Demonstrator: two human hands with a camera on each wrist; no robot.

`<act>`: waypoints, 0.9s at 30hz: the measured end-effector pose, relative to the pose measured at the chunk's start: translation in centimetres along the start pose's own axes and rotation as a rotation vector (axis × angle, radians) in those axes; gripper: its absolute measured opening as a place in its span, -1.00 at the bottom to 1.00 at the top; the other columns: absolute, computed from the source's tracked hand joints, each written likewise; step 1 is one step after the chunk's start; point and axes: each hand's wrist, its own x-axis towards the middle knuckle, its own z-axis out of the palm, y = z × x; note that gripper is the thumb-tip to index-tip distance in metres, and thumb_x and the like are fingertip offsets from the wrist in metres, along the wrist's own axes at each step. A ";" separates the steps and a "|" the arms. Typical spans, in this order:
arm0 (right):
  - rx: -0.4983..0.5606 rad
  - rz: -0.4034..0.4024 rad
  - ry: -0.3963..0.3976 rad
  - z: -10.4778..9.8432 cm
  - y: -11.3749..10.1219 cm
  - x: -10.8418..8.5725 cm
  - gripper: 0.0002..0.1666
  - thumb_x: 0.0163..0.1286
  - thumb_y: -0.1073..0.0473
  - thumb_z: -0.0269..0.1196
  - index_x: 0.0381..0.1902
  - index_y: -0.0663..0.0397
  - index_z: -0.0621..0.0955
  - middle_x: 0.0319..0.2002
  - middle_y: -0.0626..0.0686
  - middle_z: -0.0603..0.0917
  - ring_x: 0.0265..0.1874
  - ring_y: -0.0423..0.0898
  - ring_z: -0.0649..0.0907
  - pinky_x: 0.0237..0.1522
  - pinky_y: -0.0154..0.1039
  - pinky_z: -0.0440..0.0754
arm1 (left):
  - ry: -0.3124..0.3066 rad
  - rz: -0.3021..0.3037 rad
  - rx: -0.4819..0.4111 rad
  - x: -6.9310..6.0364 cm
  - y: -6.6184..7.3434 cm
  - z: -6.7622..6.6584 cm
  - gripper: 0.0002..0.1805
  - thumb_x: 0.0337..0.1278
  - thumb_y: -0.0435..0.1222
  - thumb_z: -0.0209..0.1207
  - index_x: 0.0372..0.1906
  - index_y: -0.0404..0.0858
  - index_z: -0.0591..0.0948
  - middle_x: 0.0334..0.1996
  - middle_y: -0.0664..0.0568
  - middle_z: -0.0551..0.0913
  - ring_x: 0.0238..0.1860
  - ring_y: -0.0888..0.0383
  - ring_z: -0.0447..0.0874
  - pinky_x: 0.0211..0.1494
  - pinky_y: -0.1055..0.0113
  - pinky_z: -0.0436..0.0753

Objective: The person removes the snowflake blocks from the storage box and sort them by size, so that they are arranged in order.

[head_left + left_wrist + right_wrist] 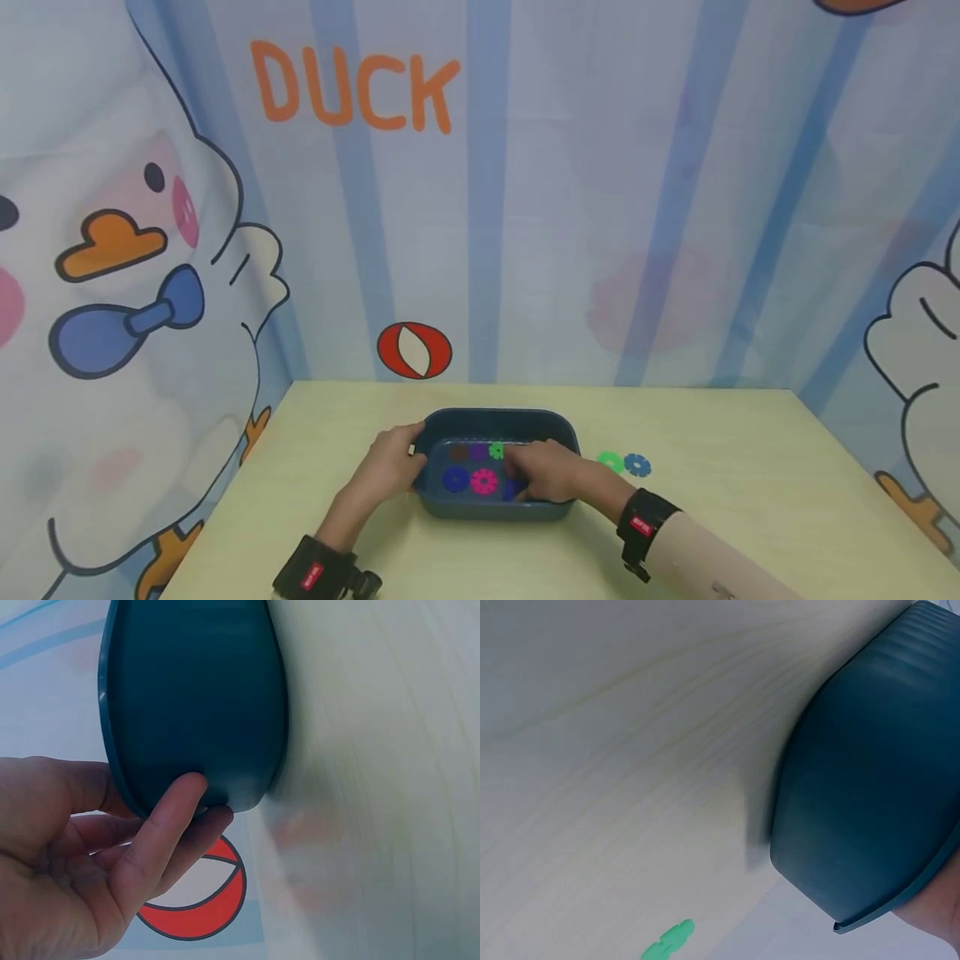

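A dark teal plastic basin [495, 510] stands on the table, with several notched plastic discs lying on its floor. My left hand [392, 462] grips its left rim; in the left wrist view the thumb is at the rim and fingers [176, 806] press the outer wall. Inside the basin's right half is my right hand [546, 471], its fingers pointing down beside a dark blue disc [512, 490]. Whether those fingertips pinch a disc is hidden. Near them lie a pink disc [483, 482], a blue disc [456, 478], a purple disc [477, 452] and a small green disc [497, 451].
On the pale wood-grain table [360, 408], right of the basin, lie a light green disc [611, 461] and a blue notched disc [637, 465]. A striped curtain [555, 208] printed with ducks hangs behind the table's far edge.
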 end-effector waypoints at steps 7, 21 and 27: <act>0.091 -0.033 -0.016 0.1 0.3 -0.1 -0.62 0.30 0.12 0.54 -0.01 0.00 0.63 -0.22 -0.10 0.70 -0.26 -0.25 0.64 -0.14 -0.26 0.67 | 0.000 0.002 0.001 -0.1 -0.1 0.4 -0.37 0.33 -0.56 0.11 0.49 -0.56 0.39 0.31 -0.46 0.58 -0.68 0.20 0.61 -0.59 0.31 0.67; 0.453 -0.050 0.206 -3.9 2.7 -2.1 -0.63 0.53 0.25 0.30 0.25 -0.01 0.67 -0.55 -0.14 0.36 -0.57 -0.26 0.30 -0.38 -0.33 0.37 | 0.011 -0.003 0.019 0.1 0.1 0.2 -0.37 0.32 -0.54 0.11 0.49 -0.54 0.39 0.32 -0.44 0.58 -0.69 0.19 0.60 -0.57 0.29 0.67; 0.583 0.045 0.259 -5.5 4.2 -3.6 -0.64 0.50 0.24 0.34 0.19 0.15 0.60 -0.45 -0.03 0.54 -0.42 -0.08 0.57 -0.27 -0.28 0.62 | 0.013 0.005 0.019 0.1 0.1 0.1 -0.37 0.32 -0.55 0.11 0.49 -0.55 0.39 0.30 -0.43 0.60 -0.71 0.19 0.59 -0.58 0.30 0.65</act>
